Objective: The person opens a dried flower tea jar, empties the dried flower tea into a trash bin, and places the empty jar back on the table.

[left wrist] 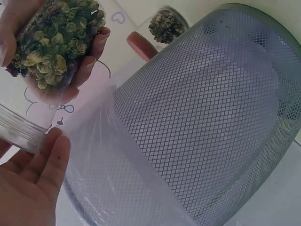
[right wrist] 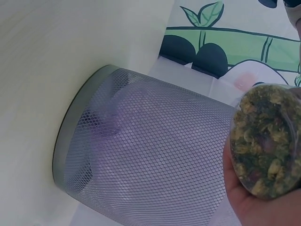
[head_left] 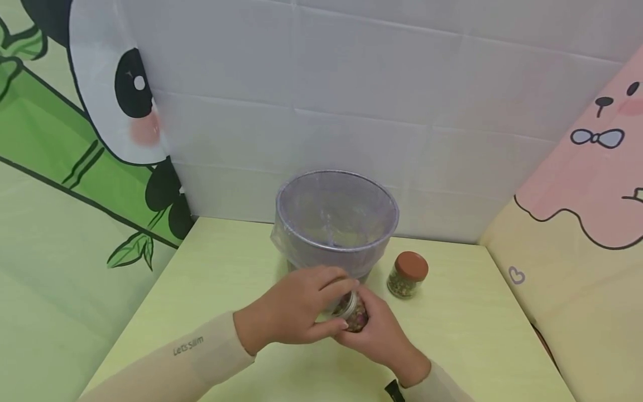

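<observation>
A round mesh bin (left wrist: 193, 113) with a see-through bag (head_left: 297, 249) over its top stands on the pale yellow table (head_left: 452, 346). To its right sits a jar (head_left: 404, 285) with a red-brown lid (head_left: 412, 266). A big panda (head_left: 97, 84) and green bamboo (head_left: 55, 139) are on the left wall (head_left: 55, 279). A pink animal (head_left: 588, 184) with a bow tie (head_left: 596, 138) is on the right wall (head_left: 497, 254). The far wall (head_left: 351, 84) is white.

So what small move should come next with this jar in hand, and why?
I'd probably lift the jar of dried flowers toward the lined mesh bin's open mouth, held fairly upright. The right hand grips its body, the left hand is at its threaded neck, no lid shows there, and the bin stands just beyond.
</observation>
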Available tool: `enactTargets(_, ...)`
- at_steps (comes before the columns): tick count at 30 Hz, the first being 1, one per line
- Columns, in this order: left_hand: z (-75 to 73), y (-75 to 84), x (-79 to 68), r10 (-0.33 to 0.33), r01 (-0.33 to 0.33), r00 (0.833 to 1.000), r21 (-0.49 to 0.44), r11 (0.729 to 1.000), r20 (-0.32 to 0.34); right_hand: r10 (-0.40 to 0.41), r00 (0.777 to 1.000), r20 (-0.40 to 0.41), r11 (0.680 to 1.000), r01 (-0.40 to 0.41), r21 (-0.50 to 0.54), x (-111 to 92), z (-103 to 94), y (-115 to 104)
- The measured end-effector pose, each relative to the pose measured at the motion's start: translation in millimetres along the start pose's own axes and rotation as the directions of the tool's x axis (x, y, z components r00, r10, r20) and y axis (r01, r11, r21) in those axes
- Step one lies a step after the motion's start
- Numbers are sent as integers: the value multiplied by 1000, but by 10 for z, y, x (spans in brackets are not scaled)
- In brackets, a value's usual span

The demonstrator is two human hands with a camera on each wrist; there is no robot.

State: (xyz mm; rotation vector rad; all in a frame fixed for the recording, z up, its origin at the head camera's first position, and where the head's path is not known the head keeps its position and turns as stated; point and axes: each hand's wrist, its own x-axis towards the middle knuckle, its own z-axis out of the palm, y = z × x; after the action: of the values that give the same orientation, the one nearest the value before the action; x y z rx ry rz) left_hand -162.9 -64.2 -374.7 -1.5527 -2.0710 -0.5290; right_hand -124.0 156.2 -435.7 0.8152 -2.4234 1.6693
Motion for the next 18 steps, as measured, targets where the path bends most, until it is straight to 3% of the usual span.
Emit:
enactTargets(5, 40, 16, -14, -13, 13, 1000, 20, 1000, 0, -9, 1000, 28, 1000, 10, -29, -7, 14, -8)
enactTargets(18, 98, 13, -80, 40, -31, 995, 94, 995, -90, -50, 997, 65, 988, 59, -143, -16, 40, -35)
